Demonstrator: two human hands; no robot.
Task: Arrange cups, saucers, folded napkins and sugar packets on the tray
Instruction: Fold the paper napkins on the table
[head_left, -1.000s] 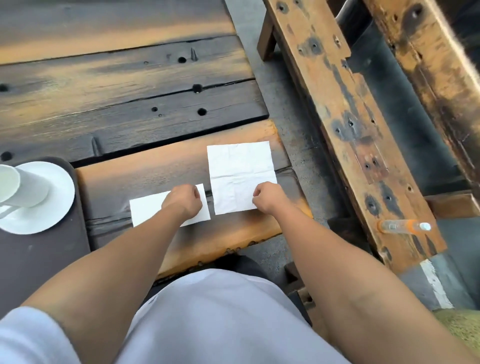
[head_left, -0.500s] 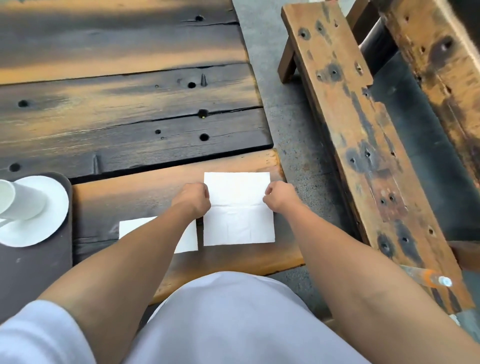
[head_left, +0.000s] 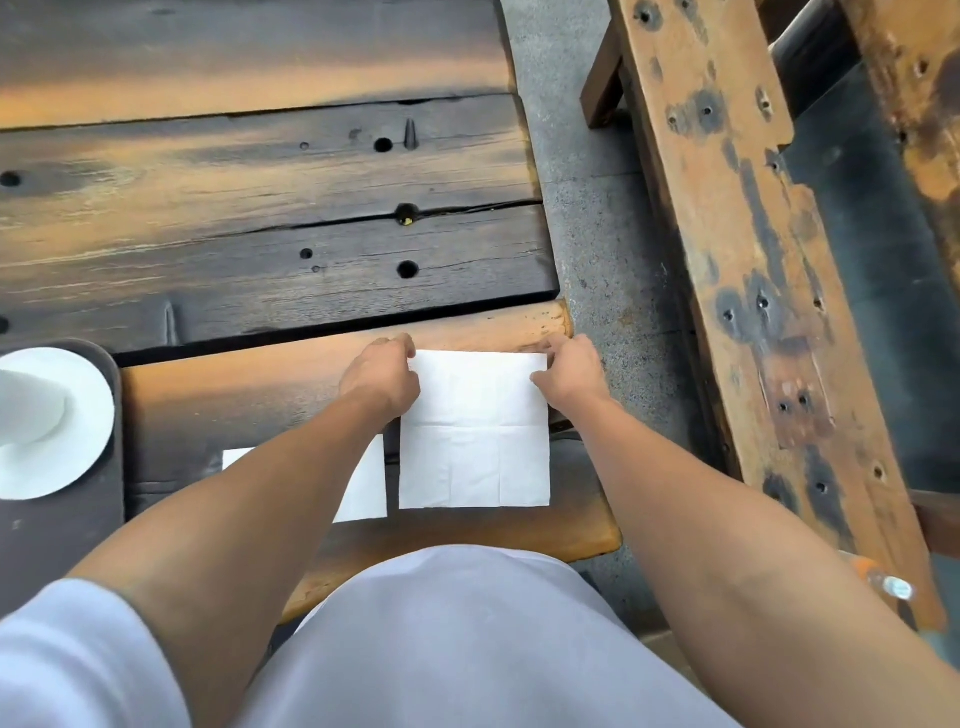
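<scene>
While the napkin (head_left: 475, 447) lies between them, left hand (head_left: 382, 376) and right hand (head_left: 569, 376) each pinch a far corner.

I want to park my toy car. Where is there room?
The wide dark wooden planks farther back are bare. So is the orange plank between the dark tray and the left hand. Crowded near the edge: it and the right hand pinch the square white paper napkin, beside a smaller folded white napkin.
</scene>
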